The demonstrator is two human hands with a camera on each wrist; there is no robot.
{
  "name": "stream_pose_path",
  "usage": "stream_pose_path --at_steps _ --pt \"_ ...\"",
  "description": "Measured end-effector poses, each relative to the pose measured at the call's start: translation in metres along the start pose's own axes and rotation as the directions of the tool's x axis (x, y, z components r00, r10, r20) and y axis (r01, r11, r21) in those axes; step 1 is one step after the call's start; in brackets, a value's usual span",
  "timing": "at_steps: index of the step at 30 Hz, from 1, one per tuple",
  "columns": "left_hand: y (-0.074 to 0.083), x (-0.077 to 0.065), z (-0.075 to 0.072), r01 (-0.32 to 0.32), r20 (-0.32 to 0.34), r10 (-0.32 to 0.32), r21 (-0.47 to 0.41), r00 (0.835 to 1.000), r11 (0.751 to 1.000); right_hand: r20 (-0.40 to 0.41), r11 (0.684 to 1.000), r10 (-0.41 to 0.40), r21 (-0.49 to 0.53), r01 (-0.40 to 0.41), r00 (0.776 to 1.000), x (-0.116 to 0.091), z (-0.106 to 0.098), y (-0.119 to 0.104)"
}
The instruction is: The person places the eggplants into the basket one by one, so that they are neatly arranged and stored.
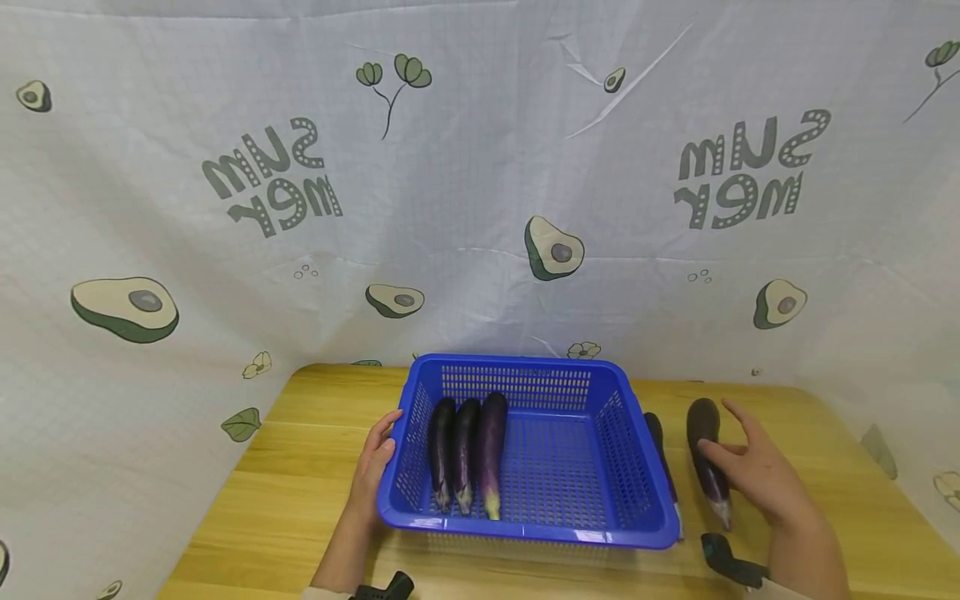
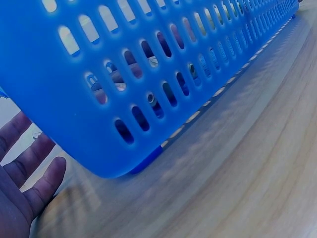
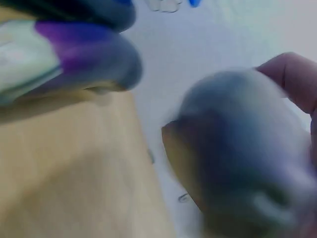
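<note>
Eggplant (image 1: 708, 473) is pinched in the right hand (image 1: 763, 477), stem end nearest the person. The left hand (image 1: 371, 471) — fingers spread — touches the perforated blue basket (image 1: 525, 533) holding three more eggplants (image 1: 465, 454).

Three eggplants (image 1: 466, 450) lie in the left of a blue basket (image 1: 525, 534) on the desk (image 1: 255, 492); left hand (image 1: 371, 464) at its left side, right hand (image 1: 759, 473) holding another eggplant (image 1: 708, 480) to the right.

R bskt wall (image 1: 622, 454), adj. eggplant (image 1: 656, 435) block low; clear abv.
</note>
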State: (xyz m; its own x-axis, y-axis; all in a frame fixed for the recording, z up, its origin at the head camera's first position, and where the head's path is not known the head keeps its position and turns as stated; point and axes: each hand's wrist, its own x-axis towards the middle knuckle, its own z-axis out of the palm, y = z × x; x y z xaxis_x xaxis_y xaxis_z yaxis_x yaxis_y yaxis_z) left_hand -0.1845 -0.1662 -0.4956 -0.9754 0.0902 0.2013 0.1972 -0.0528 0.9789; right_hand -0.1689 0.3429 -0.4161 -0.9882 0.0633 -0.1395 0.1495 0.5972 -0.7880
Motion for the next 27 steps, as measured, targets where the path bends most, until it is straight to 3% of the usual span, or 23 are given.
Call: stream_pose_path --at_steps 11,21,27 --pt "-0.001 0.0 -0.001 0.012 0.0 -0.012 -0.024 1.0 1.0 -0.02 0.997 -0.051 -0.065 0.049 0.998 -0.015 -0.006 -0.035" --pt "-0.003 0.001 0.001 0.015 -0.005 -0.015 -0.006 1.0 1.0 -0.001 0.965 -0.134 -0.23 0.13 0.991 -0.026 -0.002 -0.081" --pt "-0.004 0.001 0.0 0.001 0.0 -0.001 -0.006 1.0 1.0 0.036 0.962 -0.173 -0.21 0.176 0.984 -0.024 0.007 -0.113"
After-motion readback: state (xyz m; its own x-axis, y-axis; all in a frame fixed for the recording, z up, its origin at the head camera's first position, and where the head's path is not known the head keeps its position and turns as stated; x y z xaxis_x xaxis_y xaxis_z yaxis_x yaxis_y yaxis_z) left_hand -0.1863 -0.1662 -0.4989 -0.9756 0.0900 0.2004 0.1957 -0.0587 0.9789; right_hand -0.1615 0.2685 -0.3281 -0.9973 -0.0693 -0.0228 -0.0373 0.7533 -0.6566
